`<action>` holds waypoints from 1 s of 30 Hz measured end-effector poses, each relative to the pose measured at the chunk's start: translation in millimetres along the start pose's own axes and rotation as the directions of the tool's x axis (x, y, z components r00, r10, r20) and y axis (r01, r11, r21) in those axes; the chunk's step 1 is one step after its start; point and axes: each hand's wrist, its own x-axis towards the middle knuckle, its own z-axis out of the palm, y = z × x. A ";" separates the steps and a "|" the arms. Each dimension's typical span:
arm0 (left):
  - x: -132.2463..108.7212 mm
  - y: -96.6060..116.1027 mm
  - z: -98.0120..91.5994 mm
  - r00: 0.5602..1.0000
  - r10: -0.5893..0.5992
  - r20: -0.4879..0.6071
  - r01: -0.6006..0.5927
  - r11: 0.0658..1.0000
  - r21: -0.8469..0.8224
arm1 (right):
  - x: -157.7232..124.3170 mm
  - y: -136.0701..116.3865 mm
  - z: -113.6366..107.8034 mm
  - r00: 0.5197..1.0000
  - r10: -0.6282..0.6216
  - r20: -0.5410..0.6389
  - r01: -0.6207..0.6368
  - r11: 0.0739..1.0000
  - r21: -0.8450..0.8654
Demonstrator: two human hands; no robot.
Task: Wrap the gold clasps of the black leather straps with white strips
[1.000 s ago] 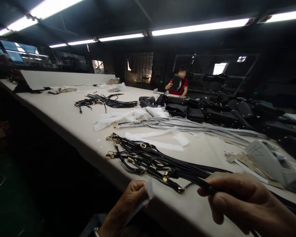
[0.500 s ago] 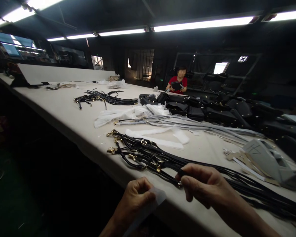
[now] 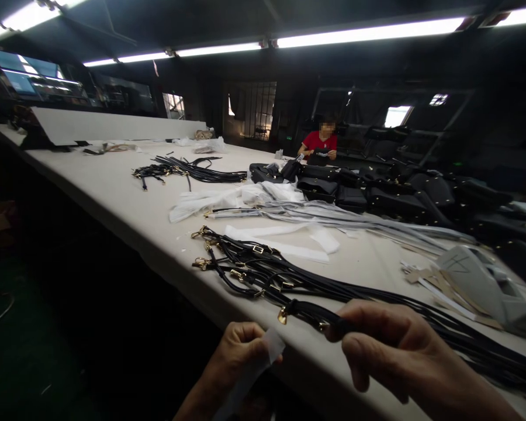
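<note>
Off the table's near edge, my left hand [image 3: 241, 356] pinches a thin translucent white strip [image 3: 275, 345] that hangs down below it. To its right, my right hand [image 3: 390, 345] holds the end of a black strap [image 3: 309, 310] between thumb and fingers. A gold clasp [image 3: 283, 316] hangs at the strap's far end, over the table edge. Just behind lies a bundle of black straps [image 3: 298, 275] with gold hooks and buckles, running along the table to the right.
The long pale table [image 3: 127, 199] also bears white wrapping strips [image 3: 289, 240], plastic-covered straps [image 3: 333, 216], a second strap bundle [image 3: 201, 172], black bags [image 3: 390, 199] and a grey tape dispenser [image 3: 486, 286]. A person in red [image 3: 319, 143] stands beyond, holding something dark.
My right hand has moved right and nearer, drawing the black strap and its gold clasp clear of the bundle. My left hand has barely moved and still pinches the white strip.
</note>
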 end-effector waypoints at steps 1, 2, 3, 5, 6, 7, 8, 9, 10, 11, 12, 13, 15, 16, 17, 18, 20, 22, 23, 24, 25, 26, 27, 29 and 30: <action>0.9 -1.1 -1.7 1.000 -0.001 0.019 0.001 1.000 -0.014 | -1.1 -0.1 0.0 1.000 0.016 0.004 -0.016 1.000 -0.001; 1.9 -2.1 -3.2 0.999 -0.002 0.044 0.002 1.000 -0.015 | -2.0 -0.2 0.1 1.000 0.028 0.007 -0.028 1.000 -0.002; 2.8 -3.0 -4.6 0.998 -0.003 0.069 0.003 1.000 -0.008 | -2.7 -0.3 0.4 0.999 0.040 0.008 -0.040 0.999 -0.006; 3.9 -4.4 -6.6 0.995 -0.006 0.103 0.005 1.000 0.008 | -3.6 0.1 1.7 0.998 0.057 0.015 -0.057 0.998 -0.006; 4.0 -4.8 -7.0 0.994 -0.010 0.110 0.008 1.000 0.014 | -3.8 0.7 2.5 0.998 0.064 0.022 -0.065 0.998 0.007; 3.8 -4.8 -7.1 0.993 -0.013 0.114 0.011 1.000 0.017 | -3.9 1.6 3.4 0.997 0.071 0.031 -0.072 0.997 0.026; 3.4 -4.5 -6.9 0.993 -0.015 0.114 0.013 1.000 0.017 | -3.9 2.6 4.2 0.996 0.076 0.037 -0.078 0.996 0.047; 2.7 -3.8 -6.5 0.993 -0.009 0.116 0.007 1.000 0.014 | -3.8 3.5 5.1 0.996 0.080 0.046 -0.082 0.995 0.060; 2.0 -2.9 -5.9 0.993 0.002 0.117 -0.003 1.000 0.008 | -3.7 4.3 5.8 0.995 0.082 0.054 -0.086 0.994 0.067; 1.1 -1.7 -5.2 0.993 0.015 0.121 -0.015 1.000 -0.004 | -3.6 4.7 6.5 0.995 0.083 0.057 -0.087 0.994 0.068; 0.4 -0.6 -4.7 0.991 0.029 0.127 -0.027 0.999 -0.019 | -3.4 4.9 7.3 0.995 0.084 0.054 -0.088 0.994 0.068; -0.1 0.3 -4.3 0.990 0.040 0.136 -0.035 0.999 -0.037 | -3.3 4.9 8.1 0.995 0.084 0.050 -0.087 0.994 0.070; -0.2 0.6 -4.2 0.987 0.056 0.151 -0.047 0.997 -0.062 | -3.2 4.8 10.0 0.996 0.089 0.031 -0.091 0.992 0.090; 0.4 -0.1 -4.6 0.987 0.059 0.151 -0.050 0.997 -0.066 | -3.1 5.1 10.9 0.995 0.098 0.017 -0.100 0.989 0.106; 1.4 -1.5 -5.2 0.988 0.060 0.145 -0.051 0.997 -0.065 | -3.0 5.8 11.9 0.994 0.108 0.009 -0.108 0.987 0.119; 2.6 -3.3 -5.9 0.990 0.057 0.131 -0.050 0.997 -0.061 | -2.8 6.7 12.7 0.994 0.108 0.014 -0.109 0.986 0.130; 5.4 -7.2 -7.6 0.994 0.044 0.098 -0.039 0.998 -0.056 | -2.5 8.7 14.1 0.995 0.098 0.027 -0.101 0.984 0.150; 7.3 -9.8 -8.4 0.996 0.045 0.075 -0.039 0.997 -0.069 | -2.6 9.0 15.1 0.995 0.085 0.048 -0.092 0.983 0.159; 7.5 -10.1 -8.1 0.997 0.049 0.066 -0.044 0.996 -0.080 | -2.8 8.0 15.7 0.995 0.090 0.048 -0.096 0.983 0.156; 7.3 -9.5 -7.4 0.997 0.055 0.058 -0.049 0.994 -0.096 | -3.0 6.4 16.2 0.994 0.105 0.038 -0.109 0.983 0.149; 6.7 -8.2 -6.3 0.997 0.058 0.050 -0.052 0.992 -0.113 | -3.2 4.3 16.8 0.993 0.119 0.024 -0.122 0.983 0.136; 5.8 -6.4 -4.9 0.998 0.057 0.040 -0.052 0.991 -0.126 | -3.2 2.1 17.2 0.991 0.130 0.014 -0.131 0.984 0.122; 4.7 -4.2 -3.4 0.998 0.055 0.031 -0.050 0.989 -0.137 | -2.9 0.2 17.4 0.990 0.140 0.004 -0.140 0.984 0.109; 3.1 -0.2 -1.2 0.999 0.051 0.018 -0.048 0.987 -0.155 | -1.1 -1.3 16.2 0.988 0.152 0.008 -0.152 0.985 0.083; 2.6 1.2 -0.9 0.999 0.049 0.014 -0.046 0.986 -0.157 | 0.4 -0.8 14.6 0.988 0.153 0.024 -0.154 0.986 0.067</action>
